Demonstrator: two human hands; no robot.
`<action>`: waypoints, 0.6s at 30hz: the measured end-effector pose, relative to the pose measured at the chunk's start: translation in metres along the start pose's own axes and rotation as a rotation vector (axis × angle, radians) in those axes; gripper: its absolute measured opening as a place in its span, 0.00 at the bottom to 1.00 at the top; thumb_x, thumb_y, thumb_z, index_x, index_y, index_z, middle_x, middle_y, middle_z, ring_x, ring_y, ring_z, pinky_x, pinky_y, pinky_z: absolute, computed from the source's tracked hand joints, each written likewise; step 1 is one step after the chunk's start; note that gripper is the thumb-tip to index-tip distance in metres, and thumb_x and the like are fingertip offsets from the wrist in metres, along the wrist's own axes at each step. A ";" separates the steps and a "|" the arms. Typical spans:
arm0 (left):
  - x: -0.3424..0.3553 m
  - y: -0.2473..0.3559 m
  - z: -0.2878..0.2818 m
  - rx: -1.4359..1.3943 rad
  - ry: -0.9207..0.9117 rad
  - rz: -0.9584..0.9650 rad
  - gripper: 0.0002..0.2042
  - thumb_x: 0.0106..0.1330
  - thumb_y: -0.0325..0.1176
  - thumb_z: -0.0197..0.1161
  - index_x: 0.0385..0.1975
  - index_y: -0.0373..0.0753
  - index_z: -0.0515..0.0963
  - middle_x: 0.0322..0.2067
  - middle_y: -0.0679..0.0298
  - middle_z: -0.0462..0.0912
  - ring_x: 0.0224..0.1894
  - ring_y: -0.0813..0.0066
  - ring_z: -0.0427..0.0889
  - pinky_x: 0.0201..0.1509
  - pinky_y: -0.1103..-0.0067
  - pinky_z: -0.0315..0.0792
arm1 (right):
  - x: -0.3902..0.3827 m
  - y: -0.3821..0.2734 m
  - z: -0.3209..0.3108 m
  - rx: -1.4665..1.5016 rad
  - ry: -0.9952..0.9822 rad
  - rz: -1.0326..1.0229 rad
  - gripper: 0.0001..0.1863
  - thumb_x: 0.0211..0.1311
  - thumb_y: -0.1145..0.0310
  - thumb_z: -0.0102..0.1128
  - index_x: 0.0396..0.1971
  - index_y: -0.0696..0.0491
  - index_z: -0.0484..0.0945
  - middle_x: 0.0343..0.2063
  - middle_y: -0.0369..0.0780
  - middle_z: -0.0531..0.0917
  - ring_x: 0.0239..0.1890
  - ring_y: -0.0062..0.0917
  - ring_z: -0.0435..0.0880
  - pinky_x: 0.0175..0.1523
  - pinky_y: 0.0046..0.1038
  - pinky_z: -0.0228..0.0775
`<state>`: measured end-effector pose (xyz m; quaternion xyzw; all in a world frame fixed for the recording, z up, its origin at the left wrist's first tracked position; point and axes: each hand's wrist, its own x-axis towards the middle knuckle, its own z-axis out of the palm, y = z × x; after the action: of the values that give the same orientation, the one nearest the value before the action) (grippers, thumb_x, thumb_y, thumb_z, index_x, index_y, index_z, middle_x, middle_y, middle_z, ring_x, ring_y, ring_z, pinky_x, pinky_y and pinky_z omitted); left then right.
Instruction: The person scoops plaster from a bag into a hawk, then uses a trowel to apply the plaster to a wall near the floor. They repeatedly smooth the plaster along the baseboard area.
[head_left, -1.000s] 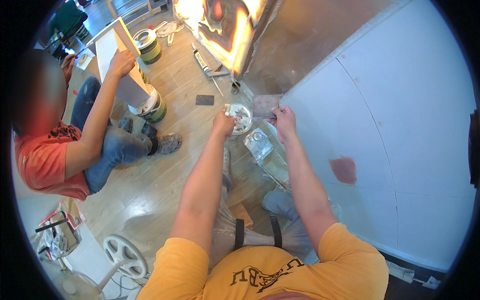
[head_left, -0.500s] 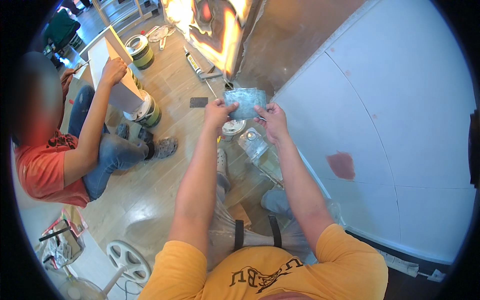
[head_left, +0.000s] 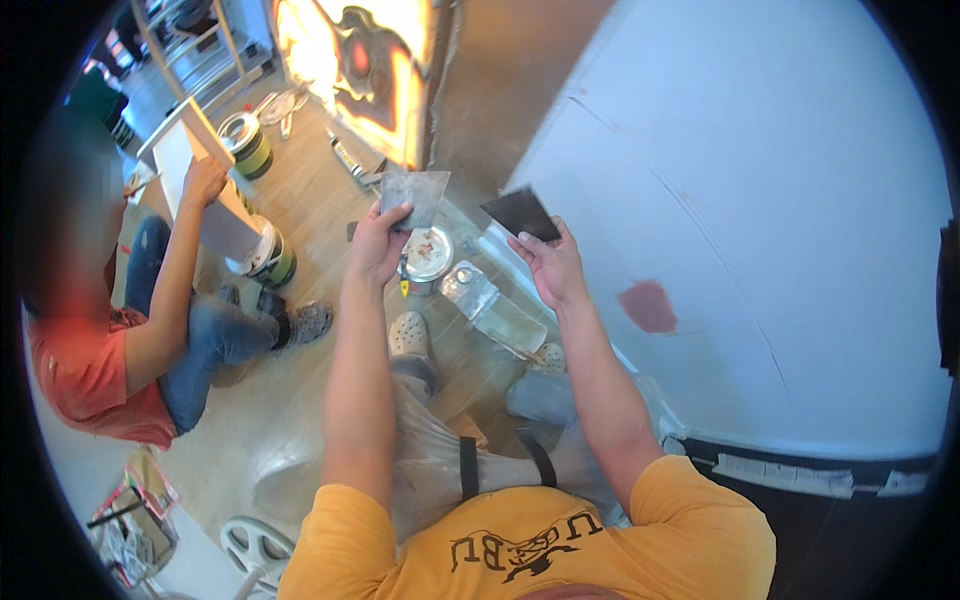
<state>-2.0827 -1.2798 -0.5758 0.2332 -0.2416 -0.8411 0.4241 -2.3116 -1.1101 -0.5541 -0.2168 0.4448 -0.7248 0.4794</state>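
My left hand (head_left: pixel 377 245) holds up a grey metal scraper blade (head_left: pixel 414 193) by its lower edge. My right hand (head_left: pixel 550 265) grips a dark, flat scraper blade (head_left: pixel 519 212), tilted toward the white wall (head_left: pixel 760 200). The two blades are apart, side by side at chest height. Below them on the wooden floor stand a small open tin (head_left: pixel 428 255) with reddish filler and a clear plastic bottle (head_left: pixel 492 308) lying on its side. A reddish patch (head_left: pixel 648 305) marks the wall to the right of my right hand.
A person in a red shirt (head_left: pixel 90 370) sits on the floor at the left, holding a white board (head_left: pixel 195 180). Paint buckets (head_left: pixel 247 145) stand near them. A bright painted panel (head_left: pixel 360 60) leans at the back. A white reel (head_left: pixel 250 545) lies at the lower left.
Both my hands have risen from the tin and bottle on the floor. They now hold the two blades apart and higher, nearer the wall.
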 end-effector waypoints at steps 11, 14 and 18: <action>-0.183 -0.075 0.135 0.055 -0.220 -0.212 0.13 0.73 0.32 0.59 0.54 0.39 0.75 0.51 0.64 0.83 0.51 0.71 0.83 0.54 0.70 0.78 | -0.151 -0.100 0.005 0.054 0.083 -0.138 0.20 0.62 0.81 0.64 0.52 0.56 0.70 0.49 0.41 0.81 0.51 0.27 0.82 0.59 0.32 0.77; -0.223 -0.110 0.145 0.029 -0.157 -0.158 0.10 0.73 0.32 0.61 0.50 0.38 0.79 0.50 0.63 0.84 0.54 0.71 0.81 0.60 0.68 0.73 | -0.180 -0.077 0.001 0.062 0.102 -0.131 0.17 0.63 0.79 0.64 0.51 0.55 0.72 0.46 0.38 0.83 0.48 0.23 0.83 0.55 0.27 0.77; -0.253 -0.139 0.144 0.113 -0.117 -0.128 0.13 0.75 0.36 0.58 0.53 0.38 0.76 0.51 0.64 0.82 0.54 0.72 0.80 0.61 0.69 0.72 | -0.217 -0.043 -0.022 0.099 0.094 -0.062 0.11 0.64 0.78 0.62 0.45 0.52 0.75 0.41 0.35 0.84 0.42 0.17 0.83 0.46 0.19 0.75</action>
<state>-2.1176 -0.9674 -0.5011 0.2220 -0.2978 -0.8636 0.3410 -2.2530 -0.9015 -0.5044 -0.1725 0.4233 -0.7698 0.4454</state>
